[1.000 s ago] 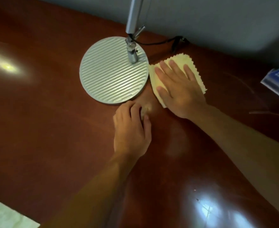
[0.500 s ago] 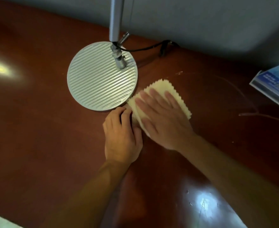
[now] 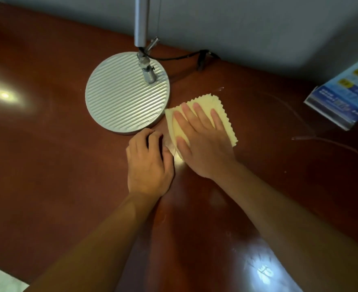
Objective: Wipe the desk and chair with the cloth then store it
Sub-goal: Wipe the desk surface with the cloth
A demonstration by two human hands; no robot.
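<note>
A pale yellow cloth (image 3: 210, 103) with zigzag edges lies flat on the glossy reddish-brown desk (image 3: 47, 165), just right of a lamp base. My right hand (image 3: 201, 140) presses down on the cloth with straight, spread fingers and covers most of it. My left hand (image 3: 149, 163) rests on the desk beside it, fingers curled under, knuckles up, close to the lamp base's front edge. Nothing shows inside the left hand. No chair is in view.
A round ribbed silver lamp base (image 3: 127, 91) with an upright pole (image 3: 141, 20) stands at the back. Its black cable (image 3: 186, 56) runs along the grey wall. A blue printed box (image 3: 346, 95) lies at the right edge, with a thin cord (image 3: 325, 142) near it.
My right hand slid the cloth from beside the lamp base toward me, then slightly right and back again. My left hand stayed curled on the desk near the base.
</note>
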